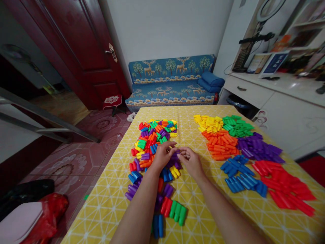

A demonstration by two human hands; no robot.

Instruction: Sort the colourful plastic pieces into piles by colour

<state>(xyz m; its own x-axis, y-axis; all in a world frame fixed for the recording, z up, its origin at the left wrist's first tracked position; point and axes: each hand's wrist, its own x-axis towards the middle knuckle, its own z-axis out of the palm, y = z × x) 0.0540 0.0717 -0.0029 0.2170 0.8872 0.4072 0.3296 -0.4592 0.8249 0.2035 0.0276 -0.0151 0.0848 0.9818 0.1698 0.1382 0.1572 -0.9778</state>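
My left hand [164, 155] and my right hand [190, 162] meet over the right side of a mixed heap of plastic blocks [152, 138]. Pinched between their fingertips is a purple plastic block [178, 151], partly hidden by the fingers. Below the hands, a yellow block [175, 171] lies at the heap's edge. Nearer to me are a red block [166, 207] and a green block [178, 212], side by side. My left forearm covers part of the heap.
On the table's right, blocks lie in piles by colour: yellow [209, 123], green [237, 126], orange [221, 145], purple [259, 148], blue [241, 176] and red [284, 183]. A yellow patterned cloth [106, 206] covers the table. Beyond stands a blue sofa [172, 81]; a white cabinet [299, 118] is at right.
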